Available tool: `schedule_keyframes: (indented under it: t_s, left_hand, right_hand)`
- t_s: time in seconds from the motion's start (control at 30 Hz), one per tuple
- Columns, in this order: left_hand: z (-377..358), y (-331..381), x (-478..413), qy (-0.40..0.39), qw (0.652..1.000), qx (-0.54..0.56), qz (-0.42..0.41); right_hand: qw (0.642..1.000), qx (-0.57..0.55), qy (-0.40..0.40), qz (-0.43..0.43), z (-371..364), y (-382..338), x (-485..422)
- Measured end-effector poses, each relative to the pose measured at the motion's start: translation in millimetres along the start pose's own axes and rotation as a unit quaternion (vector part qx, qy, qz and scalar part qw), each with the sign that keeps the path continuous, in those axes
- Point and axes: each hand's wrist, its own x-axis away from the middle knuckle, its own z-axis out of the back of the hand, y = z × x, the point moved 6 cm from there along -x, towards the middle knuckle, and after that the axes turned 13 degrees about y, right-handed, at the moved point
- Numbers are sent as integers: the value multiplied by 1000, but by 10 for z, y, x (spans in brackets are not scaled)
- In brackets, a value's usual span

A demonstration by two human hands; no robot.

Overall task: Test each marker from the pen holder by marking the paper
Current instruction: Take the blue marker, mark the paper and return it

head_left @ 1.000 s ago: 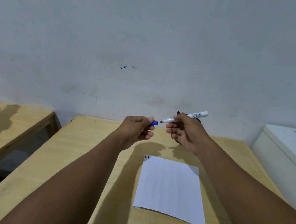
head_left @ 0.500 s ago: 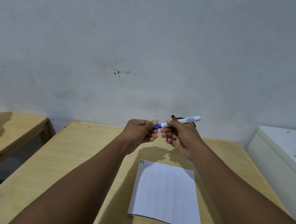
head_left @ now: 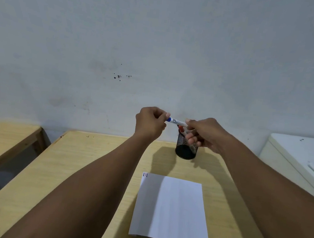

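Note:
A white marker (head_left: 177, 121) with a blue cap lies level in the air between both hands, above the table's far edge. My left hand (head_left: 149, 125) pinches the blue cap end. My right hand (head_left: 205, 134) grips the barrel end. Just below the right hand stands a black mesh pen holder (head_left: 185, 147) with a red-tipped marker (head_left: 181, 130) showing in it. A white sheet of paper (head_left: 171, 211) lies flat on the wooden table (head_left: 108, 172), with short marks (head_left: 145, 174) at its top left corner.
A second wooden table (head_left: 5, 137) stands to the left across a gap. A white cabinet (head_left: 298, 162) with papers on top is at the right. A grey wall rises directly behind the table.
The blue cap, held apart from the bare tip one second ago, now sits on the marker. Both hands have come together, and the pen holder has come into sight below the right hand.

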Motion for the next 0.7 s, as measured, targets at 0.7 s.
schedule_keyframes:
  t_s: [0.7]
  left_hand:
    - [-864,79,-166,-111,969,-158,-152]
  right_hand:
    - [984,132,56,101,360,158,-606]
